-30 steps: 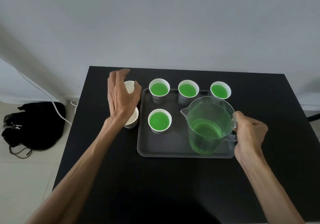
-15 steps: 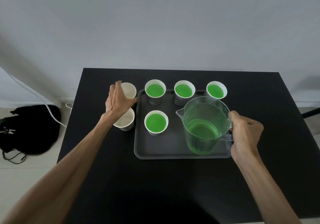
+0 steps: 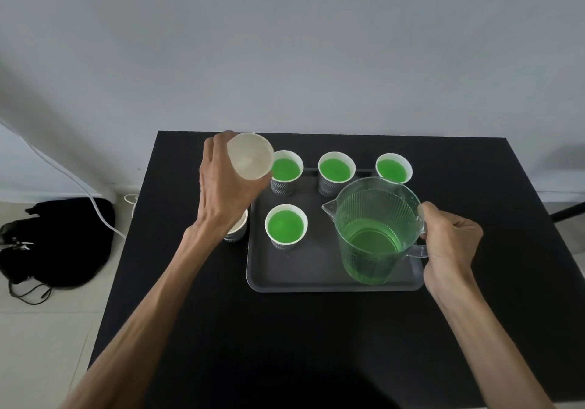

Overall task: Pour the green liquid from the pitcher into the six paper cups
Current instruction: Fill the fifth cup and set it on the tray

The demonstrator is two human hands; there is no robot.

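Head view: left hand (image 3: pixel 223 187) grips empty paper cup (image 3: pixel 250 156), lifted, tilted, smooth white inside showing. Right hand (image 3: pixel 449 247) closed round handle of clear ribbed pitcher (image 3: pixel 376 228), part full of green liquid, standing on tray (image 3: pixel 304 278) near right. 4 filled cups (image 3: pixel 286 225) on grey tray. 2nd empty cup (image 3: pixel 238 231) left of tray, mostly hidden by wrist. Matte black table (image 3: pixel 316 345).

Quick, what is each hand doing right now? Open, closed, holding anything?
Left hand: closed around an empty paper cup, lifted and tilted.
Right hand: closed on the handle of the pitcher of green liquid, over the tray.
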